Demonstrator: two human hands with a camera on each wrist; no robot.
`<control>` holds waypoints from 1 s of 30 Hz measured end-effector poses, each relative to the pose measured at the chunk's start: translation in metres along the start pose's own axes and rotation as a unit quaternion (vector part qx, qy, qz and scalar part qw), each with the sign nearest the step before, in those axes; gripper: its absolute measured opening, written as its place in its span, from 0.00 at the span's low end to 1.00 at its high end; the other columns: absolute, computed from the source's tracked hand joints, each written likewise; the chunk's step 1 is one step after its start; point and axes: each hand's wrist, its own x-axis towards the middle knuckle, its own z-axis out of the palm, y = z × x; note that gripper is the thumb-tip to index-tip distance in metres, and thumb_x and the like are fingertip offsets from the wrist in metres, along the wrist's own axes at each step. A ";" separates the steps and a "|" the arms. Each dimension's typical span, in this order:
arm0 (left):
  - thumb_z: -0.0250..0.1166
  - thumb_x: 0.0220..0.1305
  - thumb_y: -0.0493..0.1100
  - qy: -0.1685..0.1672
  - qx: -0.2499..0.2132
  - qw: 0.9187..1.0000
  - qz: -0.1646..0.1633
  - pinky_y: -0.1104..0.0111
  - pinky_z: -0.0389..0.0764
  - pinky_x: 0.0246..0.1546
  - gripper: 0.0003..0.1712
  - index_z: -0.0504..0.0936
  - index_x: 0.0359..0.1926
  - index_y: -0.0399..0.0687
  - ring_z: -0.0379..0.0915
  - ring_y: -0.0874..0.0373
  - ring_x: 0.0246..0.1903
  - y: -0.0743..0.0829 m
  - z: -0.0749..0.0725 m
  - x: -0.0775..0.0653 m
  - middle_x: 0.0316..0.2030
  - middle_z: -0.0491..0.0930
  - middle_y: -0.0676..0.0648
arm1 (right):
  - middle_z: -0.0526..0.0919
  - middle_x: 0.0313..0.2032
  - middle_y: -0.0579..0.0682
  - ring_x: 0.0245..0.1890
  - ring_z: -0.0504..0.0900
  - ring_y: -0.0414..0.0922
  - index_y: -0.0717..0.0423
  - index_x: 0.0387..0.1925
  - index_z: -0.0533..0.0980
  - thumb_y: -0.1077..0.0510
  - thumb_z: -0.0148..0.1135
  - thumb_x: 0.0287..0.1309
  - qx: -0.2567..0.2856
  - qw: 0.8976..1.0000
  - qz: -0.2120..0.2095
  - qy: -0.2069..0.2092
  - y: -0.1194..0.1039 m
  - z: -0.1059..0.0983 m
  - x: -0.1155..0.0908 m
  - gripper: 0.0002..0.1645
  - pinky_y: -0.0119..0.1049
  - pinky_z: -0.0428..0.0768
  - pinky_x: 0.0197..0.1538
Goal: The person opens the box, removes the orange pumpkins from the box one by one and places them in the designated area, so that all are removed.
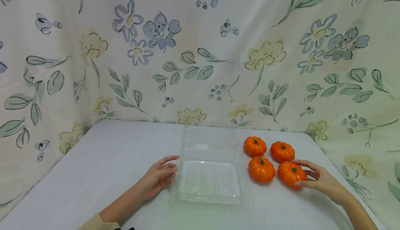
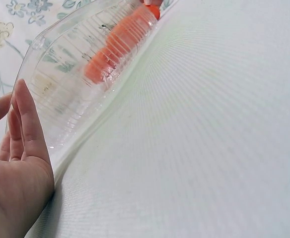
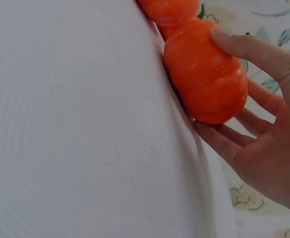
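Note:
Four orange pumpkins would be too exact, so: several small orange pumpkins with green stems stand grouped on the right of the table. My right hand [image 1: 323, 181] holds the nearest right pumpkin [image 1: 291, 175], with its thumb on the near side and the fingers round the far and right sides. In the right wrist view this pumpkin [image 3: 207, 74] rests at the tabletop between thumb and fingers. A clear plastic clamshell container [image 1: 209, 200] lies with its lid raised back. Beside its left edge is my left hand [image 1: 159, 178], its fingers [image 2: 28, 119] fairly straight against the clear wall.
Three other pumpkins, among them a front left pumpkin [image 1: 261, 170], sit close between the container and my right hand. A white cloth covers the table [image 1: 125, 146]. Floral fabric [image 1: 203, 94] hangs behind it and at both sides.

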 end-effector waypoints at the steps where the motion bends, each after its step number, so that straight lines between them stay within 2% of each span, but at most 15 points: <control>1: 0.60 0.75 0.32 0.000 -0.001 1.000 0.000 0.75 0.84 0.38 0.24 0.73 0.68 0.51 0.78 0.67 0.34 0.000 0.000 0.000 0.39 0.80 0.56 | 0.69 0.54 0.10 0.61 0.77 0.42 0.65 0.74 0.64 0.56 0.71 0.64 0.001 1.000 -0.002 0.000 0.000 0.000 0.000 0.42 0.32 0.81 0.50; 3: 0.60 0.75 0.32 0.000 -0.001 1.000 0.000 0.76 0.84 0.38 0.24 0.73 0.68 0.51 0.78 0.67 0.34 0.000 0.000 0.000 0.39 0.80 0.56 | 0.69 0.54 0.11 0.56 0.75 0.29 0.65 0.74 0.64 0.57 0.71 0.64 0.006 1.000 -0.004 0.000 0.001 0.000 0.000 0.42 0.30 0.81 0.50; 5: 0.60 0.75 0.32 0.000 -0.001 1.000 0.000 0.75 0.84 0.38 0.24 0.73 0.68 0.51 0.78 0.67 0.34 0.000 0.000 0.000 0.39 0.80 0.56 | 0.70 0.55 0.11 0.52 0.72 0.21 0.65 0.75 0.64 0.57 0.71 0.65 0.010 1.000 -0.008 0.000 0.001 0.001 0.000 0.42 0.29 0.81 0.49; 10: 0.61 0.75 0.32 0.003 0.004 1.000 -0.001 0.75 0.84 0.38 0.25 0.73 0.69 0.50 0.78 0.66 0.34 0.000 -0.001 0.000 0.39 0.80 0.56 | 0.69 0.55 0.11 0.52 0.71 0.20 0.64 0.75 0.64 0.56 0.67 0.69 -0.002 1.000 -0.017 0.006 0.000 0.001 -0.001 0.39 0.31 0.80 0.49; 11: 0.61 0.75 0.33 0.004 0.004 1.000 -0.001 0.75 0.84 0.38 0.25 0.73 0.69 0.50 0.78 0.66 0.34 0.000 -0.001 0.000 0.39 0.80 0.56 | 0.69 0.56 0.11 0.53 0.72 0.21 0.64 0.75 0.64 0.56 0.66 0.71 -0.009 1.000 -0.018 0.007 0.000 0.001 -0.001 0.38 0.31 0.80 0.50; 13: 0.60 0.75 0.32 0.004 0.005 1.000 -0.002 0.75 0.84 0.38 0.25 0.73 0.69 0.50 0.78 0.66 0.34 0.000 -0.001 -0.001 0.39 0.80 0.56 | 0.69 0.55 0.10 0.58 0.77 0.31 0.64 0.75 0.64 0.54 0.63 0.74 -0.022 0.999 -0.020 0.013 0.000 0.001 -0.001 0.36 0.38 0.82 0.52; 15: 0.60 0.75 0.32 0.003 0.004 1.000 -0.001 0.75 0.84 0.38 0.25 0.73 0.69 0.50 0.78 0.67 0.34 0.000 0.000 -0.001 0.39 0.80 0.56 | 0.68 0.55 0.11 0.64 0.78 0.48 0.65 0.75 0.64 0.54 0.61 0.75 -0.025 0.999 -0.021 0.014 0.001 0.001 -0.001 0.35 0.48 0.84 0.56; 18: 0.60 0.75 0.32 0.001 0.003 1.000 -0.001 0.76 0.84 0.37 0.25 0.73 0.68 0.51 0.78 0.67 0.34 0.000 0.000 0.000 0.39 0.80 0.56 | 0.68 0.54 0.10 0.67 0.71 0.71 0.65 0.75 0.64 0.53 0.60 0.76 -0.025 1.000 -0.013 0.014 0.001 0.001 -0.001 0.35 0.67 0.80 0.59; 21: 0.60 0.75 0.32 -0.001 0.001 1.000 0.000 0.76 0.83 0.37 0.25 0.73 0.68 0.51 0.78 0.68 0.34 0.000 0.000 0.000 0.39 0.80 0.56 | 0.68 0.54 0.10 0.66 0.71 0.72 0.65 0.75 0.64 0.53 0.61 0.76 -0.027 1.000 -0.009 0.012 0.000 0.001 -0.002 0.35 0.70 0.78 0.58; 30: 0.61 0.75 0.33 0.001 0.000 1.000 -0.003 0.76 0.84 0.37 0.24 0.73 0.69 0.50 0.78 0.67 0.34 -0.001 -0.001 -0.002 0.39 0.80 0.56 | 0.69 0.51 0.11 0.62 0.77 0.67 0.66 0.74 0.65 0.53 0.63 0.74 -0.033 0.999 -0.003 0.017 -0.003 0.000 -0.002 0.36 0.61 0.82 0.54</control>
